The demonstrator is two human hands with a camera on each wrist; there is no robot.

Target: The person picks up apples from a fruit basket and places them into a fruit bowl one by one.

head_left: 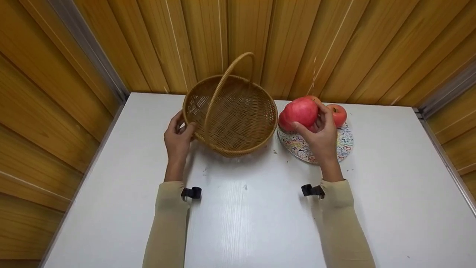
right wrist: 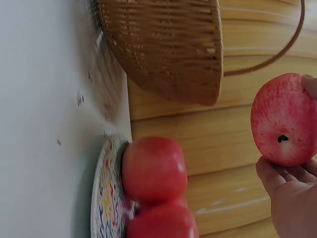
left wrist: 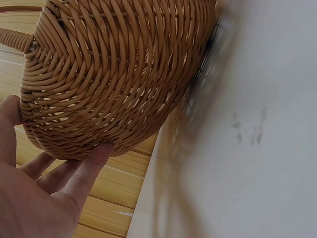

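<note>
A round wicker basket (head_left: 238,119) with an arched handle stands at the back of the table, and its inside shows bare weave. At the basket's left rim, my left hand (head_left: 178,136) grips with the thumb over the edge and the fingers under the outer wall (left wrist: 114,84). My right hand (head_left: 322,137) holds a red apple (head_left: 302,111) between thumb and fingers, raised above a patterned plate (head_left: 297,147). In the right wrist view, that held apple (right wrist: 282,119) is apart from the apples (right wrist: 154,171) on the plate.
Another red apple (head_left: 337,116) sits at the plate's right edge, and others are partly hidden behind my right hand. The white table (head_left: 238,216) meets a wooden panel wall (head_left: 293,44) behind the basket. More panels flank both sides.
</note>
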